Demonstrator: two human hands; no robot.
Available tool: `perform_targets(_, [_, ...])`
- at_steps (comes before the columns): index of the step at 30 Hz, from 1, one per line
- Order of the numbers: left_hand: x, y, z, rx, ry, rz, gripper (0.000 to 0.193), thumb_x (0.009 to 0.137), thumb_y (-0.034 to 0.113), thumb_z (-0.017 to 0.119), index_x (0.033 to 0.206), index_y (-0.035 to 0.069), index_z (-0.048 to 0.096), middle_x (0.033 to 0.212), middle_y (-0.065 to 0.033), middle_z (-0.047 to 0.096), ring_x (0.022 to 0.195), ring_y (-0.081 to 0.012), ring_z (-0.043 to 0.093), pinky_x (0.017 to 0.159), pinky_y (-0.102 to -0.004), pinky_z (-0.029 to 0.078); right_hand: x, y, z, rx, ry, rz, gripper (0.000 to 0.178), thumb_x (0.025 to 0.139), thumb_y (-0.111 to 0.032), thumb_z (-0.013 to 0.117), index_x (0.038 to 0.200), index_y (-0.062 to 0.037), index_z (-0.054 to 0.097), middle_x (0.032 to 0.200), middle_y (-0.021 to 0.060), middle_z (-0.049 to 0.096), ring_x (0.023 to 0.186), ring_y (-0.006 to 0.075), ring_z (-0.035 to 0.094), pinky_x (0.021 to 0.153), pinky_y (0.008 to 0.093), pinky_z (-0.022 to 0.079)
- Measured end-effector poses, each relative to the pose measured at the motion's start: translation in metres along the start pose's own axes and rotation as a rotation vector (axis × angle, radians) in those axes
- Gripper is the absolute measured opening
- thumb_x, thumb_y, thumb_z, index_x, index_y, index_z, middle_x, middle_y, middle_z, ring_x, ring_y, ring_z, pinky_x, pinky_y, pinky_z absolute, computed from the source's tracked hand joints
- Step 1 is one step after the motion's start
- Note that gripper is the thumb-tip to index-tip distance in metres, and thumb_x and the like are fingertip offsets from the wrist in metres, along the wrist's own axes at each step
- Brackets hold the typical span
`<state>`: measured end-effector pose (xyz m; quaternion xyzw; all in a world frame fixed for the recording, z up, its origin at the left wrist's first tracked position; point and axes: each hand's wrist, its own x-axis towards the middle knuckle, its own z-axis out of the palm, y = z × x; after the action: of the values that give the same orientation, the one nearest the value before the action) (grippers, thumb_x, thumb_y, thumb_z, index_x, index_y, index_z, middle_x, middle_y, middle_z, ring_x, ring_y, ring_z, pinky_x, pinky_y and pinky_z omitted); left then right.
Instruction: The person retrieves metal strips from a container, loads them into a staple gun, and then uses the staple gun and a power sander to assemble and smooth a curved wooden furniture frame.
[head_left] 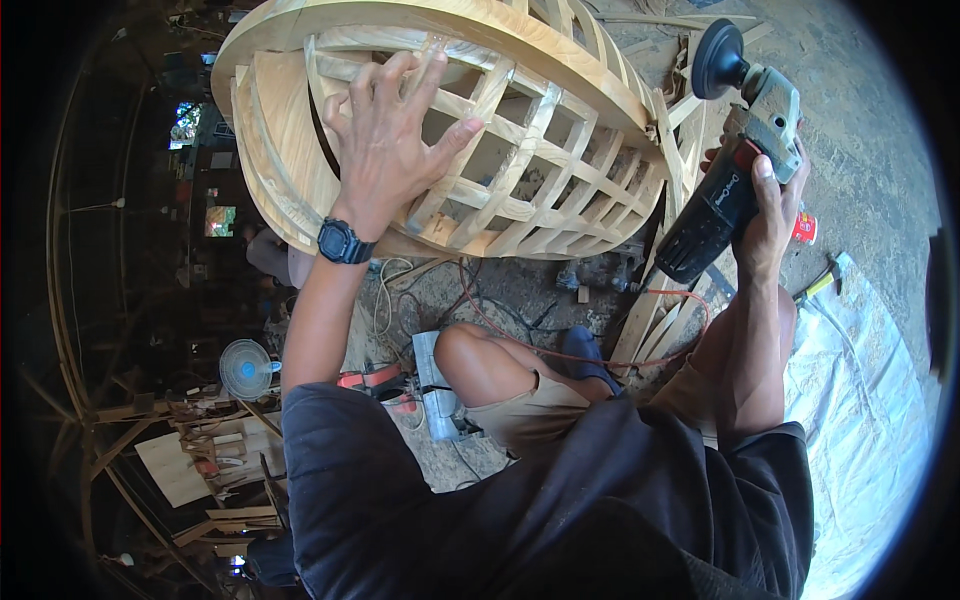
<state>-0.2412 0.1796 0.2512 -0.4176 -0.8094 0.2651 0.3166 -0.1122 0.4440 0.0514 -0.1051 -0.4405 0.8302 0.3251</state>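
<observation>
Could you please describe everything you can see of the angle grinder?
The grey and black angle grinder with a round black sanding disc at its top end is held in the right hand, tilted, disc raised away from the pale wooden lattice frame. The left hand lies spread on that frame.

A person seen from above, wearing a dark, near-black short-sleeved shirt [540,500], loose and creased, filling the frame from six o'clock; khaki shorts [540,405] end above the knee, just above centre; a chunky black digital wristwatch [343,242] with a ridged strap circles the left wrist at ten o'clock; forearms, hands and knees are bare.
</observation>
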Motion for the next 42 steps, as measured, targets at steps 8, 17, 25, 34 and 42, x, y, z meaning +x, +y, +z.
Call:
perform_targets(8, [-0.037,0.044,-0.021,-0.71,0.131,-0.168,0.045,0.088,0.042,0.059,0.115,0.006,0.066,0.108,-0.0144,0.056,0.103,-0.0283,0.052,0.087,-0.0398,0.041,-0.029,0.018,0.024,-0.012,-0.194,0.085,0.083,0.082,-0.035,0.071,0.14,0.0003,0.023,0.12,0.0193,0.048,0.108,0.0252,0.054,0.093,0.037,0.046])
perform_targets(17, [-0.102,0.214,0.016,-1.754,-0.106,-0.944,0.06,0.101,0.045,0.033,0.128,-0.006,0.046,0.11,-0.0205,0.061,0.101,-0.0289,0.058,0.087,-0.0345,0.043,-0.047,0.027,0.08,-0.294,-0.402,0.016,0.082,0.08,-0.024,0.07,0.139,0.0032,0.02,0.126,0.0211,0.042,0.119,0.0281,0.045,0.103,0.0382,0.035])
perform_targets(25, [-0.093,0.205,0.019,-1.807,-0.106,-0.911,0.059,0.102,0.045,0.031,0.126,-0.007,0.047,0.12,-0.0164,0.056,0.109,-0.0213,0.051,0.094,-0.0348,0.038,-0.041,0.036,0.095,-0.297,-0.43,0.044,0.084,0.083,-0.029,0.069,0.139,0.0025,0.016,0.124,0.0235,0.044,0.116,0.0306,0.05,0.099,0.0391,0.039])
perform_targets(34, [-0.092,0.2,0.013,-1.875,-0.127,-0.888,0.058,0.102,0.044,0.03,0.127,-0.006,0.046,0.123,-0.0162,0.053,0.113,-0.021,0.05,0.095,-0.0341,0.037,-0.043,0.031,0.098,-0.292,-0.408,0.051,0.082,0.083,-0.026,0.069,0.138,0.0031,0.016,0.122,0.0235,0.047,0.113,0.0298,0.051,0.098,0.0392,0.039])
perform_targets(42, [-0.101,0.206,0.008,-1.866,-0.115,-0.887,0.059,0.102,0.044,0.031,0.124,-0.007,0.049,0.118,-0.0182,0.057,0.109,-0.0244,0.054,0.093,-0.0356,0.039,-0.053,0.028,0.091,-0.32,-0.427,0.064,0.082,0.083,-0.024,0.068,0.139,0.0043,0.015,0.122,0.0235,0.047,0.113,0.0292,0.052,0.098,0.0392,0.039])
